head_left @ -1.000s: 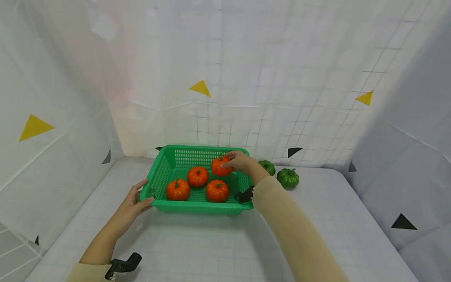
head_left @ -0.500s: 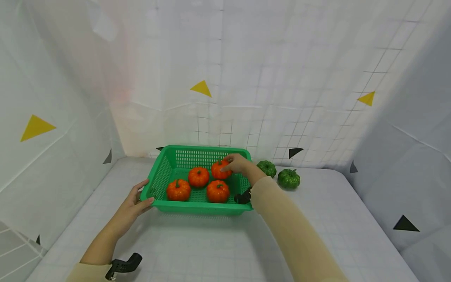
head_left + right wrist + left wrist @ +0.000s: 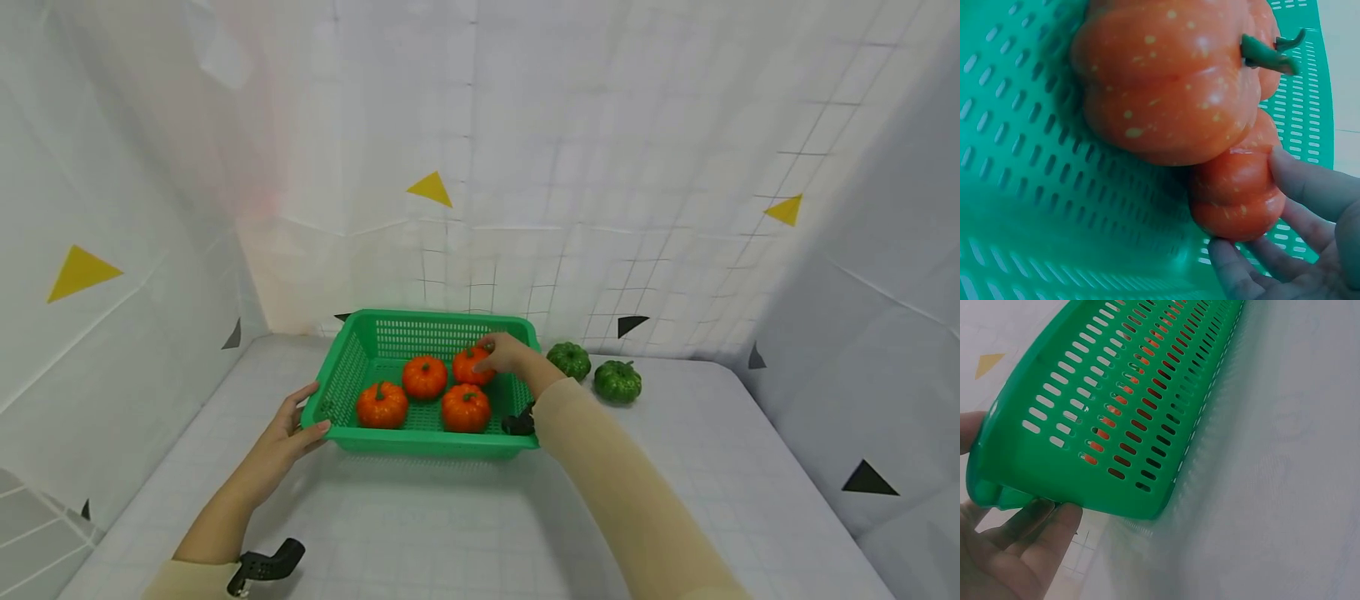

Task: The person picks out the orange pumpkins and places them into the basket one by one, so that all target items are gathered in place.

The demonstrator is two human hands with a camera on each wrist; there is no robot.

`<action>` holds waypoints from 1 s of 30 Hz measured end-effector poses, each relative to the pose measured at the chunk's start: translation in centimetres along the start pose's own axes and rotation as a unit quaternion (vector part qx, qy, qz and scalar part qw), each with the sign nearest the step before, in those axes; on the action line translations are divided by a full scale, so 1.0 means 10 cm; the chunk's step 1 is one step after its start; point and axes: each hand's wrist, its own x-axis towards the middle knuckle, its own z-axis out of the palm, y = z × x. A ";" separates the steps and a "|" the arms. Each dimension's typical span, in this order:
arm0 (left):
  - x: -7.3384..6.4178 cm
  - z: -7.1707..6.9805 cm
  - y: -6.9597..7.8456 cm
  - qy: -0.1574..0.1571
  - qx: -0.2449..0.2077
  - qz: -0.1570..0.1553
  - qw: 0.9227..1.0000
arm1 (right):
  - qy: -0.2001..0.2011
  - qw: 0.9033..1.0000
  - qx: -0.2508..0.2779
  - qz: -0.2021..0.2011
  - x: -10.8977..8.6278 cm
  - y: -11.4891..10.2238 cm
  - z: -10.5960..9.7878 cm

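Observation:
A green plastic basket [image 3: 435, 444] with slotted walls stands on the table. My left hand [image 3: 279, 442] grips its front left corner, thumb and fingers on either side of the rim, as the left wrist view shows on the basket corner [image 3: 1035, 465]. Inside the basket, at the back right, my right hand [image 3: 510, 354] holds a small orange pumpkin [image 3: 468, 367] between thumb and fingertips. Three more orange pumpkins sit there: one at front left [image 3: 382, 407], one in the middle [image 3: 424, 379], one at front right [image 3: 466, 410]. In the right wrist view a nearer pumpkin [image 3: 1166, 81] partly covers the held pumpkin [image 3: 1235, 206].
Two green pumpkins lie on the table right of the basket, one close to its wall [image 3: 570, 360] and one farther right [image 3: 618, 382]. White sheeting [image 3: 600, 167] with yellow and black triangles encloses the table [image 3: 420, 533] at the back and sides.
My right hand has lowered the orange pumpkin slightly into the back right of the basket, still holding it. The left hand keeps its grip on the corner.

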 end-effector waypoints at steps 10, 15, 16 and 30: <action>0.01 0.00 -0.03 0.002 0.000 0.004 1.000 | -0.002 1.000 -0.014 0.004 0.06 0.03 0.02; 0.01 0.00 -0.03 0.001 -0.005 0.007 1.000 | 0.000 1.000 -0.013 0.002 0.07 0.04 0.02; 0.01 0.00 -0.03 0.002 -0.005 0.008 1.000 | 0.000 1.000 -0.015 0.000 0.06 0.04 0.02; 0.01 0.00 -0.01 0.001 -0.002 -0.001 1.000 | 0.001 1.000 -0.029 -0.003 0.04 0.02 -0.03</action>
